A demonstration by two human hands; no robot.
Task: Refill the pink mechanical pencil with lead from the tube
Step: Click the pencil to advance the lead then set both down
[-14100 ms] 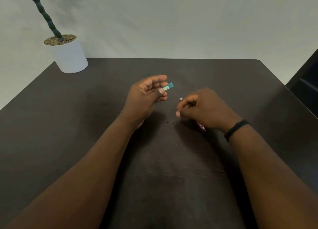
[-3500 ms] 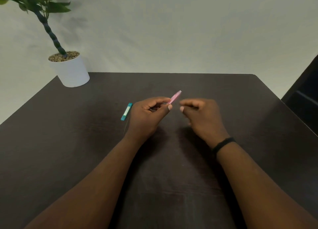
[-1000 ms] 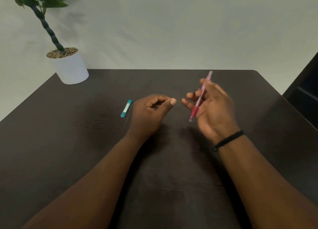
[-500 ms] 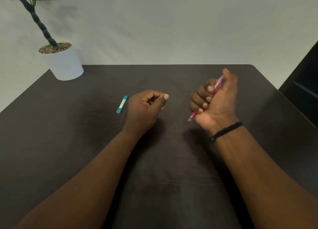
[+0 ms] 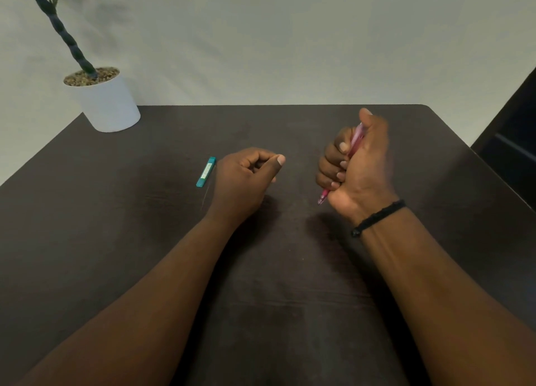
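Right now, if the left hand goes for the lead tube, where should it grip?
Pinch the lead tube across its narrow sides at mid-length, coming from above. It lies flat on the table, just beside the left hand.

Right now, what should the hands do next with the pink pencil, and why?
Probably click the top with the thumb: the right hand grips the pink pencil in a fist, thumb at its top, tip down, while the lead tube lies on the table.

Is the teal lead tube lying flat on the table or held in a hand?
Lying flat: the teal lead tube rests on the dark table, beside the left hand, untouched.
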